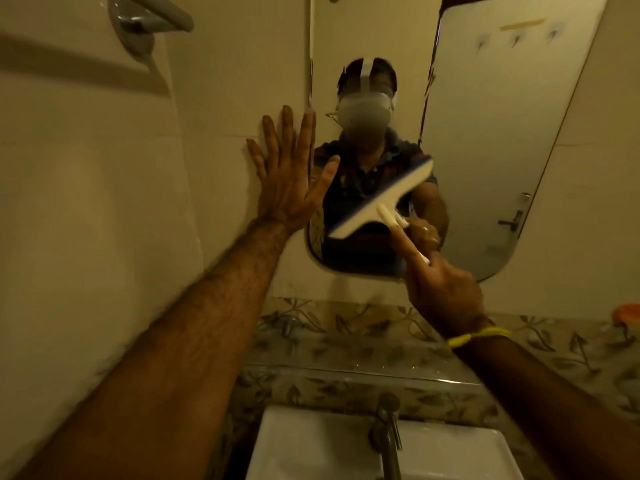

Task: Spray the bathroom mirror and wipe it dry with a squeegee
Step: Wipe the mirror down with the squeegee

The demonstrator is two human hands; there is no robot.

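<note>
Fingers point(420, 261) of my right hand point(445, 292) are curled round the end of the squeegee point(382, 200) handle, and they hold it tight. From those fingers the handle runs up and to the left, away from me, to the wide blade. That blade is the long part. It lies tilted, with its low end down to the left of my fingers and its high end up above them. I think the blade is on the mirror point(485, 150) glass or just off it, but the blur makes it hard to tell.

My left hand point(291, 181) holds nothing. Its fingers are straight and spread, and it lies flat on the wall point(214, 98) right at the mirror's left edge, with the thumb over the glass. It is near the low end of the blade but not touching it.

So my right hand does the wiping. The bottom edge of the mirror is just left of my right fingers, so I would guess the next pull has little room left to go down.
</note>
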